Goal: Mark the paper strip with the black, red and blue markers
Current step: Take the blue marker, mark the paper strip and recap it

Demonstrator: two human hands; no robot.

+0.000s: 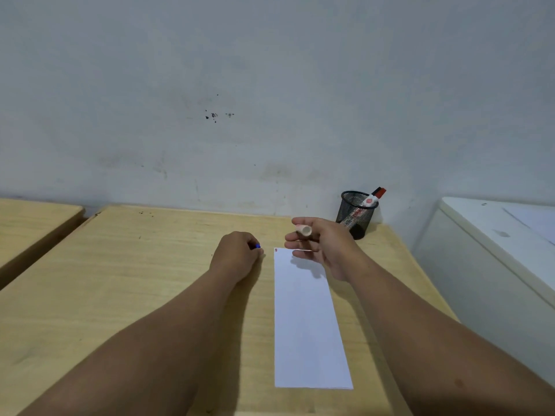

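A long white paper strip (306,319) lies lengthwise on the wooden table (120,280), with a small red mark (275,250) at its far left corner. My left hand (237,255) rests on the table just left of the strip's far end, fingers closed around something small and blue (257,246), probably a marker cap. My right hand (321,244) hovers over the strip's far end, holding a marker (304,230) whose pale butt end points at me; its tip is hidden. A red marker (374,198) stands in the black mesh pen cup (356,214) behind my right hand.
The table's back edge meets a grey wall. A second wooden table (30,223) stands to the left across a narrow gap. A white cabinet or appliance (495,250) stands to the right of the table.
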